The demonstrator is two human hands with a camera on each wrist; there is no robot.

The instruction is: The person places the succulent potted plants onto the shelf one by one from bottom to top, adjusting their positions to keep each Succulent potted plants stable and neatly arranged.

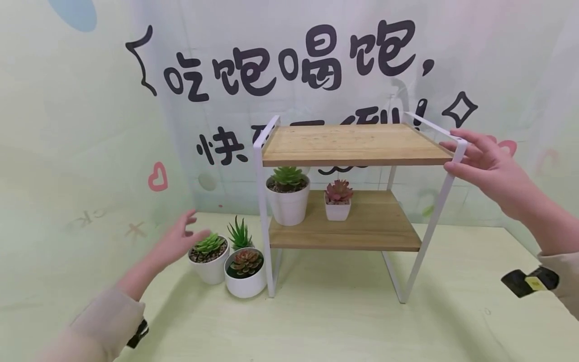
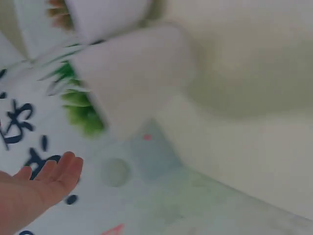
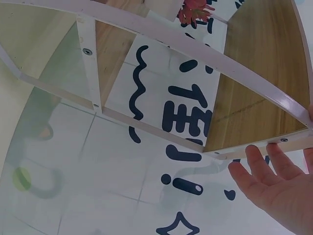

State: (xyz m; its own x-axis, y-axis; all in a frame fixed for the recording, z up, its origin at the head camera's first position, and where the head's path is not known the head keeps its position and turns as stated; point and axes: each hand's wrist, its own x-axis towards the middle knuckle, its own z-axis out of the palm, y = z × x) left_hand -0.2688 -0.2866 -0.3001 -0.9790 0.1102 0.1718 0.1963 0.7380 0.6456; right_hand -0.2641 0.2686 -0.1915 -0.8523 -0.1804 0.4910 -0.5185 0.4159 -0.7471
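My right hand (image 1: 486,168) holds the top right corner of a two-tier shelf (image 1: 353,231), with wooden boards and a white metal frame. In the right wrist view, fingertips (image 3: 252,152) touch the frame's side rail. On the lower board stand a green succulent in a white pot (image 1: 289,203) and a small red succulent in a square pot (image 1: 338,208). My left hand (image 1: 178,239) has relaxed fingers and holds nothing. It is beside a white-potted green succulent (image 1: 210,266); the left wrist view shows a gap between hand and pot (image 2: 142,73).
A spiky green plant (image 1: 239,234) and a brownish succulent in a round white bowl (image 1: 246,281) stand close to the shelf's left leg. Behind the pale tabletop (image 1: 334,322) hangs a printed backdrop (image 1: 226,30) with large dark characters.
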